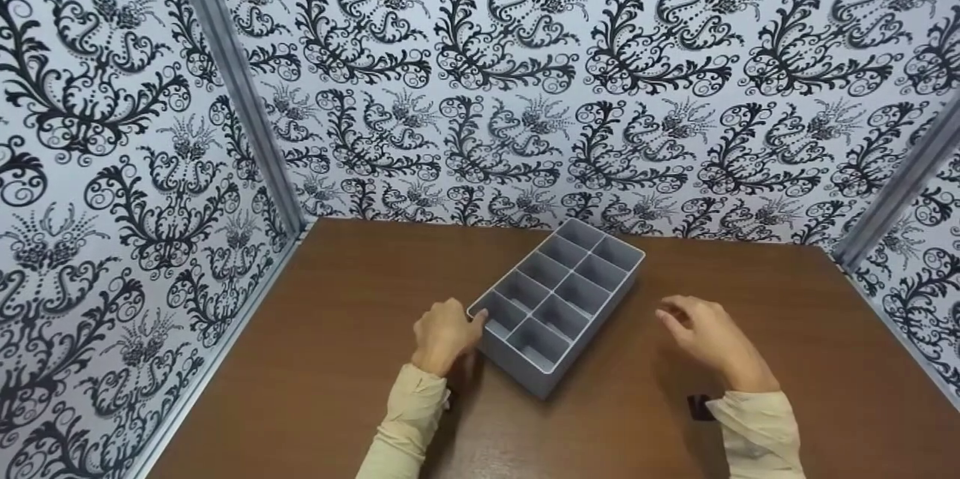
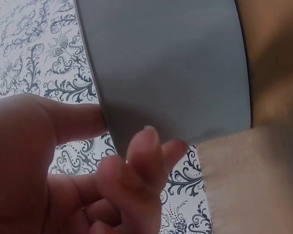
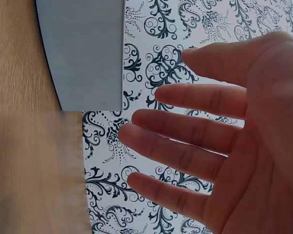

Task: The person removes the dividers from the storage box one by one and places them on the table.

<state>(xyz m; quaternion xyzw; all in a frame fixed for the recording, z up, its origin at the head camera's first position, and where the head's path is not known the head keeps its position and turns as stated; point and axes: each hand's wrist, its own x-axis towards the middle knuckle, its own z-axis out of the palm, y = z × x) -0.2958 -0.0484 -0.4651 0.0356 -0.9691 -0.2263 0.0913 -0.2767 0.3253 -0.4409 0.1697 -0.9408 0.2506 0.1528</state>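
A grey divided box (image 1: 553, 291) with two rows of open compartments stands at an angle on the table, its compartments bare inside. At its near left corner my left hand (image 1: 448, 333) grips the rim, the thumb hooked over the top edge. In the left wrist view, the thumb (image 2: 80, 122) goes behind the rim of the grey wall (image 2: 171, 68), and the fingers bend at the outer corner. My right hand (image 1: 709, 333) hovers to the right of the box, apart from it. Its fingers (image 3: 185, 126) are extended and spread, holding nothing, in the right wrist view.
The brown wooden table (image 1: 360, 284) carries the box. A wall (image 1: 495, 89) with a black floral pattern rises behind it, with more patterned panels at both sides. Grey metal posts (image 1: 236, 82) stand at the corners. A small black piece (image 1: 701, 408) sits beside my right sleeve.
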